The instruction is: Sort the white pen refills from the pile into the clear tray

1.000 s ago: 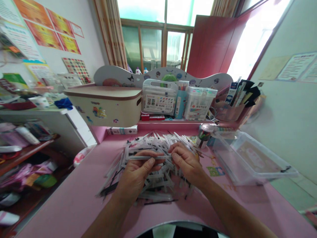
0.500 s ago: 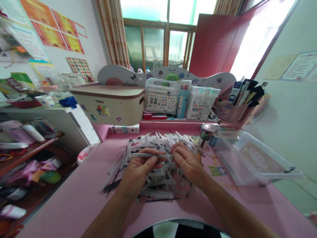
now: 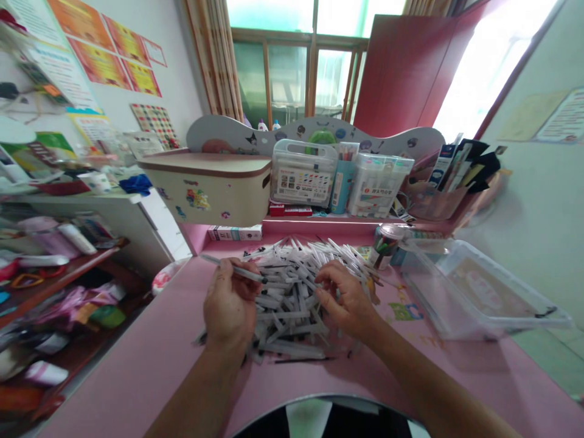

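A slim whitish pen (image 3: 247, 274) with a dark tip is pinched between the thumb and fingers of my left hand (image 3: 230, 313), at the left side of the pile. My right hand (image 3: 349, 301) hovers over the pile's right part, fingers curled and thumb apart from them, with nothing visible in between. Under and between both hands spreads a heap of pale, translucent pen parts (image 3: 292, 315), some with black ends. A thin black stick (image 3: 303, 360) lies at the heap's near edge.
On the pink desk (image 3: 150, 365), a clear plastic bin (image 3: 506, 319) stands to the right, and a jar of pens (image 3: 385, 246) behind the heap. The shelf above bears a lidded beige box (image 3: 210, 198), a marker case (image 3: 303, 176) and a pink holder (image 3: 433, 201).
My hands, close together on the pen before, have moved apart. The left has gone left and turned with the pen in it; the right has let go and stays over the heap.
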Demonstrator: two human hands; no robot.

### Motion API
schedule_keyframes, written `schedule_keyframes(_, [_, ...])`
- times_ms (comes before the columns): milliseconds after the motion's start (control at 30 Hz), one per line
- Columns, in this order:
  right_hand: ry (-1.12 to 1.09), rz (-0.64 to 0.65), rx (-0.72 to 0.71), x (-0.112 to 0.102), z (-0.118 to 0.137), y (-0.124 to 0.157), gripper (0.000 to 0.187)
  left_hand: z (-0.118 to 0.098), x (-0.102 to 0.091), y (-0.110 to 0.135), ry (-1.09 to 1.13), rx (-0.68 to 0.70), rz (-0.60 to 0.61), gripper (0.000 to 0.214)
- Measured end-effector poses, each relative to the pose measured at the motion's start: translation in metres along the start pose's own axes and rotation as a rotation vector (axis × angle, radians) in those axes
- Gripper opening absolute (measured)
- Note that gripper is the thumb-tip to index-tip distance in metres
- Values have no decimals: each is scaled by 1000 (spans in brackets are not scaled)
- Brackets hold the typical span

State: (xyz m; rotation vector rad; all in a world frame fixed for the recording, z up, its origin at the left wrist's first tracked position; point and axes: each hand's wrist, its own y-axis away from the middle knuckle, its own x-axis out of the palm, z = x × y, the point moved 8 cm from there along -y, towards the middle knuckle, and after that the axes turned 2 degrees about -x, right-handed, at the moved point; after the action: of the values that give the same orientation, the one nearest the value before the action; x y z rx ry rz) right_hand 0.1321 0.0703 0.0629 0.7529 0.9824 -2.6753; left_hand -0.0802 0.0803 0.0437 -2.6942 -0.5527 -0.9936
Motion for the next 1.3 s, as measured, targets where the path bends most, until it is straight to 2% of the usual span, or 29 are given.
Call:
schedule_keyframes(133, [106, 111, -94, 13, 7, 3, 14, -2, 6, 3, -51, 24, 35, 22])
schedule_keyframes(300, [112, 167, -145, 20, 13, 7, 18, -5, 11, 9, -149, 37, 61, 26])
schedule_keyframes(433, [0, 158, -88, 20, 12, 10, 44, 17, 34, 29, -412, -98, 283, 23])
schedule_keyframes(467, [-24, 149, -69, 20, 12, 10, 44, 24, 39, 36, -450, -134, 341, 21])
schedule_keyframes(533, [-51, 119, -46, 18, 12, 11, 31, 35, 47, 48, -468, -163, 420, 17])
schedule_keyframes(633, [-49, 83, -44, 15, 13, 10, 16, 38, 51, 57, -498, -96, 468, 11])
schedule_keyframes(733, [-43, 77, -39, 15, 12, 9, 17, 36, 52, 58, -582, -33, 485, 10])
schedule_keyframes(833, [-47, 67, 1, 15, 6, 9, 22, 28, 53, 54, -605, -26, 485, 12])
schedule_keyframes(933, [-21, 47, 23, 13, 0, 8, 22, -2, 48, 43, -613, 36, 369, 30])
schedule_keyframes(1033, [11, 23, 52, 10, -7, 8, 19, -44, 40, 30, -620, 124, 302, 28])
schedule_keyframes(1100, [12, 3, 81, 7, -12, 8, 18, -69, 28, 22, -698, 186, 267, 25])
schedule_keyframes(1167, [-7, -15, 96, 6, -16, 8, 17, -76, 16, 19, -925, 180, 344, 24])
schedule_keyframes(1233, [-25, -24, 100, 5, -17, 8, 16, -63, 0, 22, -1260, 93, 528, 18])
schedule_keyframes(1300, [-30, -24, 99, 6, -18, 7, 16, -50, -19, 27, -1482, 96, 654, 17])
